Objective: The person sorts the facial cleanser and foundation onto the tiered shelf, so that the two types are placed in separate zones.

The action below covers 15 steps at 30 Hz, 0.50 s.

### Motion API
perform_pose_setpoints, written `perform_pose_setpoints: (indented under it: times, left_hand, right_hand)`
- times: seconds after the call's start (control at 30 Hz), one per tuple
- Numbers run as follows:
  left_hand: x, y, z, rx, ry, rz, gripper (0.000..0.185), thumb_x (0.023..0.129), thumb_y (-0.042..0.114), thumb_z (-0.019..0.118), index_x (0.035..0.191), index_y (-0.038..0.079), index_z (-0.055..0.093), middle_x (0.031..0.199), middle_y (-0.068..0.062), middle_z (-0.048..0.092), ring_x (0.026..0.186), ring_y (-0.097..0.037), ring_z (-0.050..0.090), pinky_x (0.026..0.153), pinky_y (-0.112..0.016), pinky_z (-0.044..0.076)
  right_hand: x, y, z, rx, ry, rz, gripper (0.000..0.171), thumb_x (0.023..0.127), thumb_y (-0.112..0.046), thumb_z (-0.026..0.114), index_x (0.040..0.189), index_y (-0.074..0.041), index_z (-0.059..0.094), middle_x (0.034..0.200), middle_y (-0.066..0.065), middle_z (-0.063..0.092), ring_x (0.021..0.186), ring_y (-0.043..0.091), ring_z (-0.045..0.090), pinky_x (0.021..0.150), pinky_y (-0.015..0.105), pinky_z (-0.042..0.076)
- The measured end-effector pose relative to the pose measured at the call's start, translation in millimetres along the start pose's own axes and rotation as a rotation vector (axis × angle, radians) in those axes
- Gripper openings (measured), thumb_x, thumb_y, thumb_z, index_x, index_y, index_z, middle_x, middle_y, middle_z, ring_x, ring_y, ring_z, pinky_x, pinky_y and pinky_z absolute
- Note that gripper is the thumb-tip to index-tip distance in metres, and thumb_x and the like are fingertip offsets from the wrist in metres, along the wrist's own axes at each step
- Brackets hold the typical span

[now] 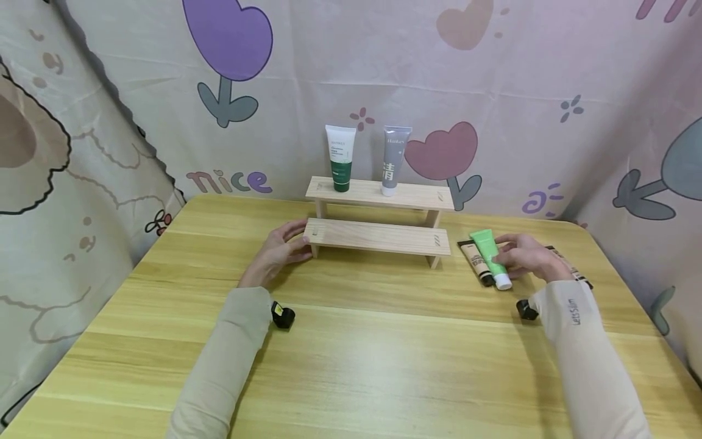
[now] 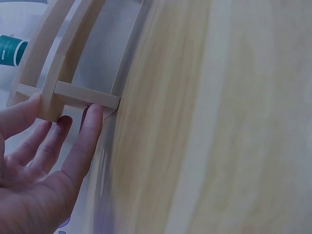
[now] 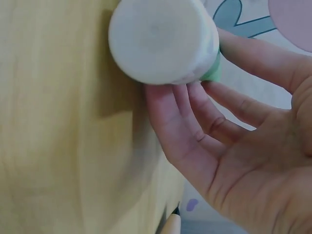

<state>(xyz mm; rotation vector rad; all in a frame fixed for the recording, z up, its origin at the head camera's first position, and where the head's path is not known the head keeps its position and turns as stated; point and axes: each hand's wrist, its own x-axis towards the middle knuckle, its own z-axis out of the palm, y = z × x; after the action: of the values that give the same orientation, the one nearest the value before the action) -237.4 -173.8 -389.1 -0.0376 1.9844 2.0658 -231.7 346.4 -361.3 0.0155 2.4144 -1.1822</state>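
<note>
My left hand (image 1: pixel 276 250) grips the left end of a two-step wooden display stand (image 1: pixel 378 236). In the left wrist view its thumb touches the edge of a plank, while fingertips rest by the leg (image 2: pixel 87 93). On the right, my right hand (image 1: pixel 528 257) holds a light green squeeze tube (image 1: pixel 487 246) between thumb and fingers; its white cap (image 3: pixel 156 41) faces the right wrist camera. Beside it lies a tan tube with a black cap (image 1: pixel 476 262), partly covered by the green one. Another tan tube (image 1: pixel 582 280) is mostly hidden behind my right hand.
On the stand's upper step, a white and green tube (image 1: pixel 341 157) and a grey-blue tube (image 1: pixel 396 157) stand upright on their caps. The wooden table (image 1: pixel 351 366) extends toward me. A printed curtain (image 1: pixel 329 55) hangs close behind the stand and at both sides.
</note>
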Motion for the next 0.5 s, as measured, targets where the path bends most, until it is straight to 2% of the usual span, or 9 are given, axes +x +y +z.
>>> perform_pose_setpoints:
  times: [0.27,0.5]
  left_hand:
    - [-0.3,0.6,1.3,0.004,0.003,-0.010,0.058,0.106,-0.002,0.047,0.159,0.006,0.028,0.163,-0.016,0.027,0.137,-0.042,0.042,0.102,-0.042,0.053]
    - [-0.4,1.0,0.7,0.009,0.002,-0.005,0.057,0.106,-0.003,0.046,0.159,0.005,0.028,0.163,-0.016,0.028,0.136,-0.042,0.044,0.102,-0.042,0.053]
  right_hand:
    - [-3,-11,-6,0.005,0.049,-0.031,0.076,0.097,-0.005,0.061,0.151,0.019,0.012,0.135,0.040,0.036,0.107,0.037,0.058,0.088,0.049,0.060]
    - [-3,-28,-9,0.022,0.091,-0.065,0.074,0.097,-0.002,0.060,0.150,0.019,0.014,0.134,0.039,0.037,0.100,0.029,0.059,0.083,0.045,0.063]
